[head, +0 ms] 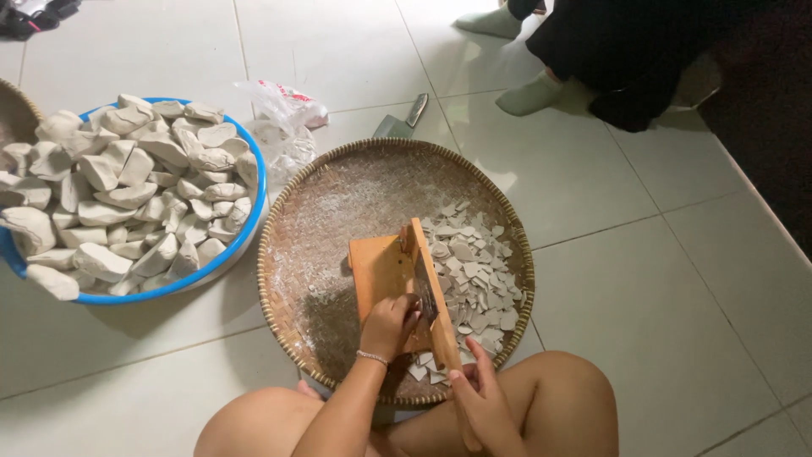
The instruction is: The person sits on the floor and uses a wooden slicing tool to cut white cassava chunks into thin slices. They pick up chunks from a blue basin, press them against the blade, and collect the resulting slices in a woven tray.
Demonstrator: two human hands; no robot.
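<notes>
A wooden slicer (397, 275) with an upright blade board lies in a round woven tray (288, 254) on the tiled floor. My left hand (387, 326) is closed around a small pale chunk and presses it on the slicer's flat board against the blade. My right hand (478, 398) grips the near end of the upright board. Several thin pale slices (474, 271) lie heaped in the tray to the right of the slicer. My bare knees show at the bottom edge.
A blue-rimmed basin (245, 228) heaped with pale chunks (127, 195) stands at the left. A crumpled plastic bag (283, 123) and a cleaver (397, 123) lie beyond the tray. Another person in dark clothes and socks (529, 95) sits at the top right.
</notes>
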